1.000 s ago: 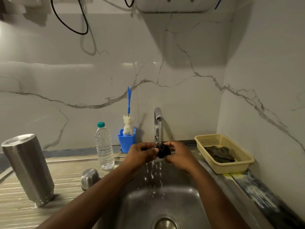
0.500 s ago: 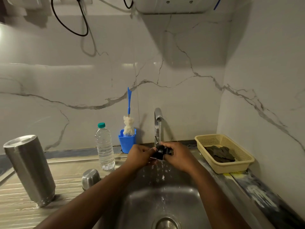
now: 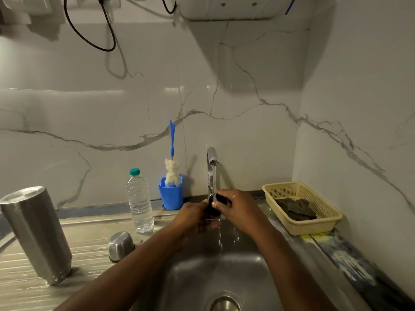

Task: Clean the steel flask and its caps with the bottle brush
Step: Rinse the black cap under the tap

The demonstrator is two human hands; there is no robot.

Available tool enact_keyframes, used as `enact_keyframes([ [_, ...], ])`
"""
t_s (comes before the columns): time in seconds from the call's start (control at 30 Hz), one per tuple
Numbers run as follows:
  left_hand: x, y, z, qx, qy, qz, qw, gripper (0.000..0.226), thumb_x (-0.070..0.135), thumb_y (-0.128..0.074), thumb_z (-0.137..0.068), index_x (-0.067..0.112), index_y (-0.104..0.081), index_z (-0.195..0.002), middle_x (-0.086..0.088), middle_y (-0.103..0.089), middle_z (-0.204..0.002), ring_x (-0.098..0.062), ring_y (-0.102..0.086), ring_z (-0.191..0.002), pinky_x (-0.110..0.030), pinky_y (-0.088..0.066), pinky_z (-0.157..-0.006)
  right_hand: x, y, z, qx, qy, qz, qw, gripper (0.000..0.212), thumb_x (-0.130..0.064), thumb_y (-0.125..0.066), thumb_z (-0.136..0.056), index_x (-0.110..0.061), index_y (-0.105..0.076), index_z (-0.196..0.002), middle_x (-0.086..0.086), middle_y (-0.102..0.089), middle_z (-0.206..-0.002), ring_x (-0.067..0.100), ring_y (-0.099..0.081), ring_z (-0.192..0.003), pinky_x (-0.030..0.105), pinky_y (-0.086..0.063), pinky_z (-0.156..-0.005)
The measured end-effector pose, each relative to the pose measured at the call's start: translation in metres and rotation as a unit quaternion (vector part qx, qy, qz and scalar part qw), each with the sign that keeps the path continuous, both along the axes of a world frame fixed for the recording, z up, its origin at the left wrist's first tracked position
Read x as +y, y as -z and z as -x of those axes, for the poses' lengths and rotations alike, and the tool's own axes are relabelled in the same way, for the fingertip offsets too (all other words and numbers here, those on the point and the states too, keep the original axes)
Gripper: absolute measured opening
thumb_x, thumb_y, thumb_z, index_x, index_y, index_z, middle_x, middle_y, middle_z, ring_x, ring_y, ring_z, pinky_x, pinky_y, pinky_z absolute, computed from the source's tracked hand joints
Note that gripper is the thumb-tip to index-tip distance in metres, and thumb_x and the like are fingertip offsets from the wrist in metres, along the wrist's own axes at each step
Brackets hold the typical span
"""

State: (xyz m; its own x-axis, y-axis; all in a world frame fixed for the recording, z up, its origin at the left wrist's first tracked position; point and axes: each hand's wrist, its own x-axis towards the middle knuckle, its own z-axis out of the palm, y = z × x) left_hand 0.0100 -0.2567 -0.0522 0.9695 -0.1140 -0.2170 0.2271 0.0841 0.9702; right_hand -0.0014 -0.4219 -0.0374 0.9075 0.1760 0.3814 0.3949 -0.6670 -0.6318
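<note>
Both hands hold a small black cap (image 3: 216,205) under the running tap (image 3: 212,158) above the sink (image 3: 222,272). My left hand (image 3: 195,217) grips it from the left and below; my right hand (image 3: 237,207) curls over it from the right, thumb on its front. Water falls past the cap into the basin. The steel flask (image 3: 37,234) stands upside down on the drainboard at far left. A domed steel cap (image 3: 120,245) sits mouth-down on the drainboard near the sink. The bottle brush (image 3: 172,169), blue handle and white head, stands in a blue cup (image 3: 171,196) by the wall.
A plastic water bottle (image 3: 139,202) with a green lid stands left of the blue cup. A cream basket (image 3: 302,207) holding a dark cloth sits on the counter at right. Walls close in behind and on the right. A white appliance and cables hang overhead.
The hands have turned the black cap under the stream and lifted it slightly toward the spout; my right thumb now lies across its front. Flask, steel cap and brush have not moved.
</note>
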Motion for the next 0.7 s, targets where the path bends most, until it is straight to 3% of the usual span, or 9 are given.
enact_keyframes([
  [0.13, -0.001, 0.0, 0.0, 0.017, -0.008, 0.008, 1.0, 0.031, 0.024, -0.045, -0.113, 0.001, -0.066, -0.115, -0.023, -0.077, -0.108, -0.039, -0.075, -0.104, -0.051, -0.062, -0.097, -0.002, 0.001, -0.001, 0.026, -0.011, -0.009, 1.0, 0.052, -0.025, -0.068, -0.1, -0.025, -0.053, -0.15, 0.003, -0.06, -0.148, 0.017, -0.059, -0.131, 0.02, -0.042, -0.099],
  [0.4, 0.004, 0.001, 0.001, -0.019, 0.012, 0.01, 1.0, 0.03, 0.015, -0.045, -0.113, 0.0, -0.069, -0.123, -0.02, -0.077, -0.116, -0.037, -0.076, -0.106, -0.047, -0.063, -0.096, -0.002, 0.0, -0.002, 0.008, 0.037, -0.02, 0.999, 0.039, -0.037, -0.069, -0.098, -0.021, -0.068, -0.133, 0.001, -0.072, -0.125, 0.012, -0.067, -0.107, 0.019, -0.047, -0.083],
  [0.57, 0.005, -0.005, 0.003, -0.033, 0.006, 0.022, 0.999, 0.028, 0.009, -0.045, -0.112, 0.003, -0.071, -0.121, -0.02, -0.078, -0.113, -0.038, -0.076, -0.106, -0.042, -0.065, -0.089, -0.005, -0.003, -0.001, 0.008, 0.042, -0.048, 0.998, 0.035, -0.037, -0.08, -0.09, -0.026, -0.072, -0.122, -0.012, -0.069, -0.107, -0.001, -0.065, -0.091, 0.006, -0.042, -0.067],
  [0.7, 0.002, -0.008, 0.005, -0.036, 0.031, 0.003, 0.999, 0.029, 0.005, -0.045, -0.111, 0.002, -0.072, -0.121, -0.02, -0.077, -0.116, -0.038, -0.075, -0.11, -0.041, -0.064, -0.09, -0.004, -0.007, 0.0, -0.025, 0.038, -0.034, 0.998, 0.045, -0.03, -0.081, -0.089, -0.029, -0.07, -0.132, -0.007, -0.065, -0.118, 0.006, -0.063, -0.1, 0.006, -0.041, -0.078],
])
